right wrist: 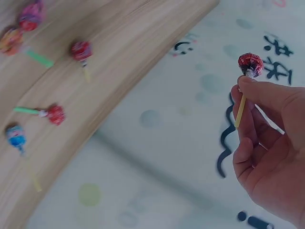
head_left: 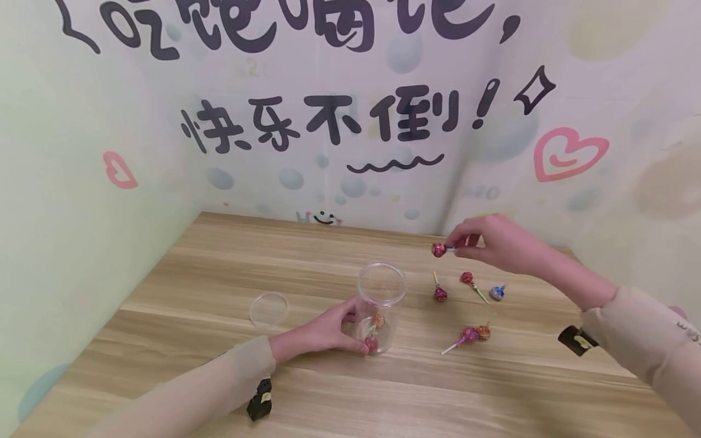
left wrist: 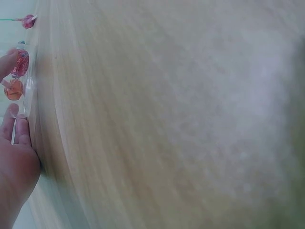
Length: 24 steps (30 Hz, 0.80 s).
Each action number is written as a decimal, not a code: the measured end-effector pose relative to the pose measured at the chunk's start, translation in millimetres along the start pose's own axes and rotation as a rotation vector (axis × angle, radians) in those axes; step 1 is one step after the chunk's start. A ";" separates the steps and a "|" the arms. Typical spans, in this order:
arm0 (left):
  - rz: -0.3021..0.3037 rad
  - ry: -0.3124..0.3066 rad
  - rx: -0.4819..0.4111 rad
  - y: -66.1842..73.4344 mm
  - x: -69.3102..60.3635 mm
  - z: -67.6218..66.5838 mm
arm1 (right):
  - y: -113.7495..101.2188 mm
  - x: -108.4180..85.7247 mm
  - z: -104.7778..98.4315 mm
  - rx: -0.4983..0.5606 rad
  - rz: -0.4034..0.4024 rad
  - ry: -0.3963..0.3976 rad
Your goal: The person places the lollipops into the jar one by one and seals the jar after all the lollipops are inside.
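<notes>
My left hand [head_left: 331,328] grips a clear plastic jar [head_left: 393,316] low on its side, thumb in front and fingers behind. The jar stands uncovered on the table. Inside lie an orange-wrapped lollipop [head_left: 378,319] and a red one [left wrist: 20,63]. Above the table's back right part, my right hand [head_left: 504,243] pinches another lollipop [right wrist: 251,65] by its yellow stick; its wrapper is dark red. Below that hand lie a dark red lollipop [head_left: 440,294], a red one with a green stick [right wrist: 56,114] and a blue one [head_left: 497,292]. Nearer, purple [head_left: 469,335] and orange [head_left: 483,332] lollipops touch.
A clear round lid [head_left: 269,309] lies flat on the wooden table [head_left: 219,267], left of the jar. Behind the table's back edge hangs a printed wall cloth [head_left: 306,182] with dark characters and hearts. A pale wall [head_left: 66,243] closes off the left side.
</notes>
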<state>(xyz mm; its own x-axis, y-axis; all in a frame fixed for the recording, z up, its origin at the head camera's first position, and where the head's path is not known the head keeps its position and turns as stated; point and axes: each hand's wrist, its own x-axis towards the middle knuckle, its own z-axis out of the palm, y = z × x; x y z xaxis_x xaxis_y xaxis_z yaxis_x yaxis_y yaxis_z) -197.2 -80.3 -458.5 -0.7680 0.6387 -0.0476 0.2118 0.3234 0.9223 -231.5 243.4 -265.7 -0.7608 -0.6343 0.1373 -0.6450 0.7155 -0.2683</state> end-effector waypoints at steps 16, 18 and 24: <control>0.002 -0.006 0.014 -1.6 0.8 -1.8 | -66.9 36.4 -5.9 0.054 -0.202 -0.071; 0.004 -0.002 0.021 -2.8 0.9 -1.5 | -71.2 39.2 -3.1 0.062 -0.219 -0.082; -0.004 -0.009 0.015 -2.3 1.9 -1.9 | -80.3 46.3 5.8 0.099 -0.231 -0.146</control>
<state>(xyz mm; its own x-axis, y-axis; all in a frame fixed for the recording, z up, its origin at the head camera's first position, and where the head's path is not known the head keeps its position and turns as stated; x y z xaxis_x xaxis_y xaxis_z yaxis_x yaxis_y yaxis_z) -200.3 -81.2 -459.9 -0.7634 0.6437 -0.0546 0.2179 0.3362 0.9162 -214.5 154.9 -243.3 -0.5717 -0.8176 0.0687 -0.7842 0.5199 -0.3386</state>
